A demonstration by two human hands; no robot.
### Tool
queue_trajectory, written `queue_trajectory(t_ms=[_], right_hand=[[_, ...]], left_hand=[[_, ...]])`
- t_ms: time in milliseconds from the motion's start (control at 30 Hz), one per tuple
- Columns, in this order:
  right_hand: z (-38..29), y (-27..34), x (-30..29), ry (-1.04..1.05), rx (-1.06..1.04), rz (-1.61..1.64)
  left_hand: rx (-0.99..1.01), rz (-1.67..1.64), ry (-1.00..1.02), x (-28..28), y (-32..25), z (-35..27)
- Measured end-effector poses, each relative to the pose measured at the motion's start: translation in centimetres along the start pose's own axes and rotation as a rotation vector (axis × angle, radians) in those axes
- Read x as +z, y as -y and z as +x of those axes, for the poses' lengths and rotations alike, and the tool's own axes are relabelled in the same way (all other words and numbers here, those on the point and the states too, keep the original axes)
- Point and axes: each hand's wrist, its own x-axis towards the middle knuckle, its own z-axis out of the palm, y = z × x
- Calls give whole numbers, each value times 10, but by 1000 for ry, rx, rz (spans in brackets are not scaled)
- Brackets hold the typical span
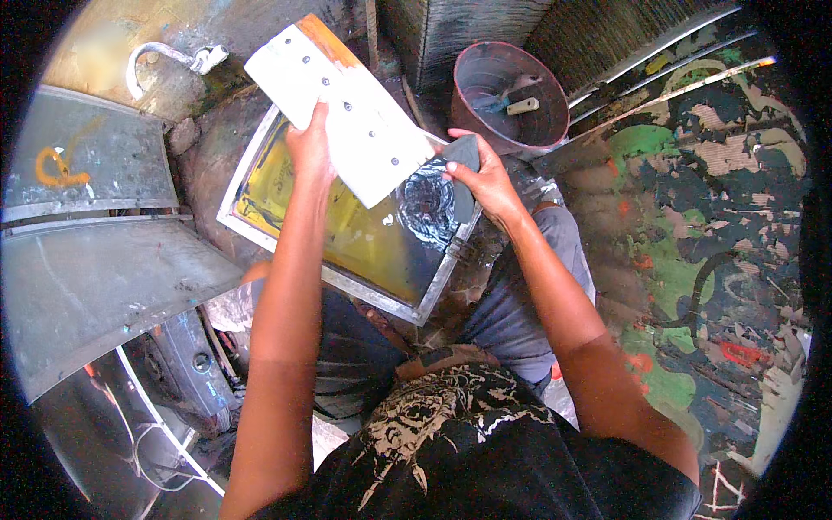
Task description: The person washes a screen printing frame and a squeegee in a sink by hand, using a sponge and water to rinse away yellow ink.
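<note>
My left hand [312, 146] grips the lower left long side of a white board [344, 123], with the thumb on its face. A row of screw heads runs along the board, and an orange strip [328, 40] edges its upper side. My right hand [486, 179] pinches a thin dark grey flat piece [463, 188] by the board's lower right end; its material is unclear. Beneath both hands lies a screen-printing frame [250, 231] with yellowish mesh [351, 240]. On its right part, a dark round patch [428, 201] carries white streaks.
A reddish bucket [465, 110] at the upper right holds a tool with a cream handle [523, 106]. A curved tap [153, 49] juts from the wall. Large grey frames [117, 273] lean at left. Paint-stained boarding [689, 227] lies to the right.
</note>
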Motion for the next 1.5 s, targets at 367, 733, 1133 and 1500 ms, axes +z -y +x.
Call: queue_trajectory(t_ms=[367, 733, 1133, 1500], right_hand=[[41, 10, 30, -47, -158, -437], [31, 10, 16, 183, -265, -624], [26, -9, -3, 295, -398, -569], [24, 6, 21, -232, -268, -273]], left_hand=[[134, 139, 83, 13, -14, -14], [152, 225, 86, 15, -15, -20], [133, 253, 72, 17, -7, -18], [297, 296, 40, 22, -21, -19]])
